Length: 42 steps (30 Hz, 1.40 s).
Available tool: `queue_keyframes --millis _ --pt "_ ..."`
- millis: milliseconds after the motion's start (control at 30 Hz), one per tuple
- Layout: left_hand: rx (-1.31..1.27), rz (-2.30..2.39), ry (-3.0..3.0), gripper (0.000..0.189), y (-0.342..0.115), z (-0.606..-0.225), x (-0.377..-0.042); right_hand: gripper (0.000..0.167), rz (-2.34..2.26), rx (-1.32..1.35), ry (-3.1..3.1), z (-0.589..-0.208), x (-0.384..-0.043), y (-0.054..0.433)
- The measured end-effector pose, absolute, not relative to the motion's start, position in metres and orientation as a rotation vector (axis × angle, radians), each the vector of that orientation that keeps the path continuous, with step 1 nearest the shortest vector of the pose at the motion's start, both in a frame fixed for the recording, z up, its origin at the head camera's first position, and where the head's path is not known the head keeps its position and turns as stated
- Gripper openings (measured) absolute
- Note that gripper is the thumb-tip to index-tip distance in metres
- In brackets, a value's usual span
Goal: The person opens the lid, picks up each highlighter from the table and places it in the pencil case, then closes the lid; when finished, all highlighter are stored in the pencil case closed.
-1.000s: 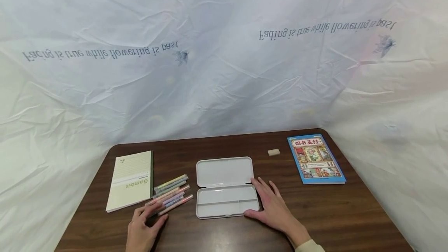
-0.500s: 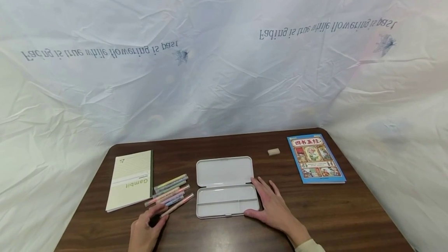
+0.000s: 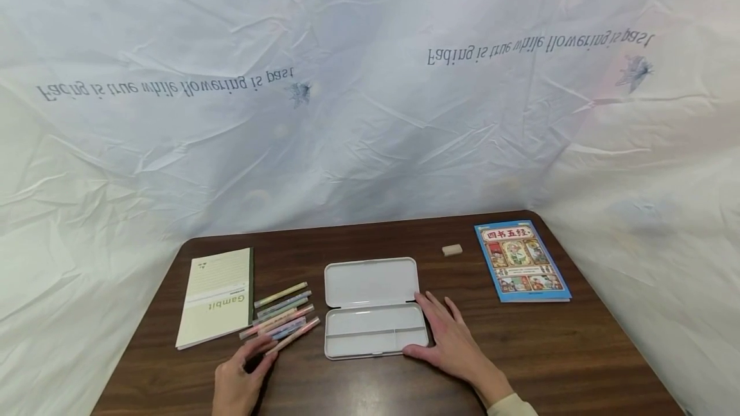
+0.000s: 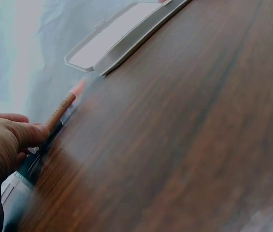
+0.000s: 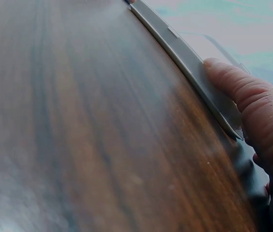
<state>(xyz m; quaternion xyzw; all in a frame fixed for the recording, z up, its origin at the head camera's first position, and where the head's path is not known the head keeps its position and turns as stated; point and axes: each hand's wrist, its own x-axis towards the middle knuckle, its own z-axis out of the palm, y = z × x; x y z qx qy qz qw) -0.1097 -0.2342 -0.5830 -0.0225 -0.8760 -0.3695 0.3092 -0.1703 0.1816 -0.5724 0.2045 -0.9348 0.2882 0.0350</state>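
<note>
While the right hand (image 3: 448,345) is resting spread against the pencil case (image 3: 360,321), the left hand (image 3: 237,379) is pinching a pen (image 3: 297,335) slanting rightward toward it.

Head cam: high, farthest off, looks fwd & down; sheet (image 3: 370,127) at 12 o'clock, table (image 3: 520,364) at 6. L wrist cam: low, v. close, rolled, faces case (image 4: 122,43) at 11–12; L hand (image 4: 3,147) at 8–9. R wrist cam: likewise, case at 1–2, R hand (image 5: 267,116) at 3. Both share case & table w/ head cam.
</note>
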Motion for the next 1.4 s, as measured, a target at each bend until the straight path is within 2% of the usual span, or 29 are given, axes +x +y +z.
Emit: queue_keyframes --millis 400,767,1033,1400 --pt "-0.070 -1.107 -2.331 0.036 -0.219 -0.573 -0.118 0.108 0.890 0.641 -2.867 -0.574 -0.171 0.182" --pt "-0.361 -1.260 -2.348 0.034 -0.187 -0.567 -0.134 0.109 0.889 0.625 -2.899 -0.573 -0.171 0.182" --pt "-0.480 -1.246 -2.395 0.039 -0.161 -0.567 -0.139 0.109 0.899 0.617 -2.919 -0.571 -0.171 0.182" --pt "-0.714 -1.249 -2.403 0.034 -0.148 -0.567 -0.143 0.110 0.886 0.621 -2.911 -0.572 -0.171 0.182"
